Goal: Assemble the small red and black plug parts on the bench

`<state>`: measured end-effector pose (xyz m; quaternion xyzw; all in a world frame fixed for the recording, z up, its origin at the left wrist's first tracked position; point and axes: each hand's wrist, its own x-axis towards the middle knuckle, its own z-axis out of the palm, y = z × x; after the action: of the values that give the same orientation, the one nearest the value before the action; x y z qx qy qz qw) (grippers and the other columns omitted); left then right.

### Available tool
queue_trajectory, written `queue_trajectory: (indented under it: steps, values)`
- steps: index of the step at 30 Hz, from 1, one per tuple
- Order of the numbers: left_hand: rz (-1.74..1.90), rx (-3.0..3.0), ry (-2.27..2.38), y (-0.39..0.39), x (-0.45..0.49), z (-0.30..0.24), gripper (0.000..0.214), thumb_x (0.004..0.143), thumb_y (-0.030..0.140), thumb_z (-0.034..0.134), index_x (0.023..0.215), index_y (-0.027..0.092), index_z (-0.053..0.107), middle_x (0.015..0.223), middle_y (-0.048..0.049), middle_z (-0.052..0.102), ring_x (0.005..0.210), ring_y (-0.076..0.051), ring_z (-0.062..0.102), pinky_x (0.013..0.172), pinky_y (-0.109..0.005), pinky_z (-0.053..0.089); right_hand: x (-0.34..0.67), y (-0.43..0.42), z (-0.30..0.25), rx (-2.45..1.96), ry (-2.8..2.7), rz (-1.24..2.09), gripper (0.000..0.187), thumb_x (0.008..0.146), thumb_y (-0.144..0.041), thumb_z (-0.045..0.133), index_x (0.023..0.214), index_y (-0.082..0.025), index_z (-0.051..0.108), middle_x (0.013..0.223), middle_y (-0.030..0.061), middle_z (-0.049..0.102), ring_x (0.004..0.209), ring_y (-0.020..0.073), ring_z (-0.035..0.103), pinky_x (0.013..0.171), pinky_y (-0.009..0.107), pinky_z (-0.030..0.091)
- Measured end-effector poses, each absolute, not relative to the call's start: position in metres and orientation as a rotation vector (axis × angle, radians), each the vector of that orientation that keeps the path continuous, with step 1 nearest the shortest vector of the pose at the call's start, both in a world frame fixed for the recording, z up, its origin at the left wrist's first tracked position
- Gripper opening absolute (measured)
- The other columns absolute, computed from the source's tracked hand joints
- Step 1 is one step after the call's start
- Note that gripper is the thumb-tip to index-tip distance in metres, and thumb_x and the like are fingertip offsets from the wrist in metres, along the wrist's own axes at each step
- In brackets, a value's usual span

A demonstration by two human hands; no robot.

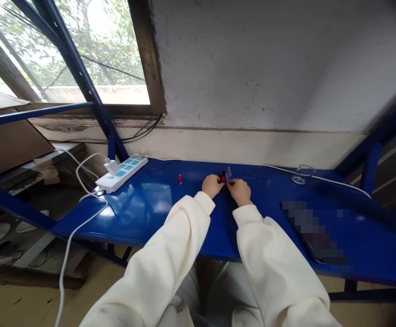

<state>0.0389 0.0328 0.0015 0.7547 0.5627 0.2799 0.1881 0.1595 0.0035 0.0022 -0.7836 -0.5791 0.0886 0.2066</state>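
Observation:
Both my hands rest close together on the blue table (157,204), in white sleeves. My left hand (212,185) is curled, its fingertips at a small red piece (223,175). My right hand (240,190) is also curled, fingers pinched near a cluster of small clear and purple upright pieces (229,173). What each hand actually grips is too small to make out. A lone small red piece (180,179) stands to the left of my hands. A row of tiny dark pieces (251,175) lies just right of them.
A white power strip (122,172) with a plugged charger and white cable lies at the table's left. A small clear glass dish (300,175) sits far right, with a thin cable beside it. A dark flat blurred object (315,231) lies at the near right. Wall and window stand behind.

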Motion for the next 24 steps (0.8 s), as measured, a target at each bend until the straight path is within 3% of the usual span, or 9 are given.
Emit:
queue_trajectory:
  steps: [3,8,11,14,19,24]
  values:
    - [1.027,2.126,1.490,0.022,0.027,0.004,0.031,0.072,0.024,0.058,0.100,0.014,0.061,0.080,-0.0071,0.060,0.074,-0.016,0.057,0.070,-0.027,0.044,0.157,-0.002,0.008,-2.229,-1.642,0.242,0.031,0.080,-0.037,0.046,0.097,-0.018,0.064,0.091,0.0119,0.066,0.088,0.0245,0.061,0.071,0.032,0.042]
    - [1.614,1.850,1.393,-0.003,0.000,0.008,0.055,0.075,0.018,0.051,0.128,0.020,0.036,0.123,-0.0125,0.044,0.062,-0.007,0.054,0.073,-0.027,0.046,0.151,-0.010,0.014,-2.303,-1.678,0.194,0.031,0.081,-0.036,0.045,0.092,-0.013,0.063,0.090,0.0153,0.064,0.086,0.0262,0.061,0.072,0.036,0.041]
    - [1.817,1.430,1.448,-0.008,-0.015,0.012,0.072,0.074,0.014,0.052,0.135,0.022,0.016,0.129,-0.0148,0.039,0.059,-0.005,0.054,0.074,-0.025,0.046,0.148,-0.014,0.016,-2.310,-1.683,0.172,0.031,0.081,-0.035,0.043,0.088,-0.012,0.063,0.086,0.0157,0.064,0.083,0.0258,0.061,0.069,0.033,0.042]
    - [1.809,1.032,1.448,-0.004,-0.028,0.015,0.080,0.072,0.012,0.054,0.136,0.023,0.006,0.129,-0.0165,0.038,0.064,-0.005,0.058,0.064,-0.020,0.047,0.143,-0.018,0.017,-2.262,-1.713,0.144,0.034,0.082,-0.037,0.040,0.081,-0.013,0.064,0.080,0.0144,0.064,0.077,0.0244,0.062,0.062,0.029,0.041]
    - [1.716,0.692,1.412,0.009,-0.039,0.014,0.080,0.069,0.012,0.058,0.132,0.024,0.010,0.136,-0.0189,0.025,0.083,-0.014,0.061,0.041,-0.015,0.043,0.132,-0.023,0.017,-2.088,-1.883,0.056,0.040,0.084,-0.041,0.036,0.065,-0.016,0.061,0.067,0.0101,0.061,0.065,0.0193,0.059,0.052,0.024,0.034]
    - [1.750,0.606,1.269,0.014,-0.041,0.010,0.057,0.071,0.009,0.059,0.119,0.018,0.030,0.108,-0.0120,0.053,0.090,-0.013,0.058,0.057,-0.018,0.051,0.124,-0.025,0.014,-1.920,-2.027,0.061,0.044,0.085,-0.042,0.034,0.057,-0.017,0.056,0.055,0.0059,0.056,0.050,0.0143,0.052,0.046,0.023,0.028]
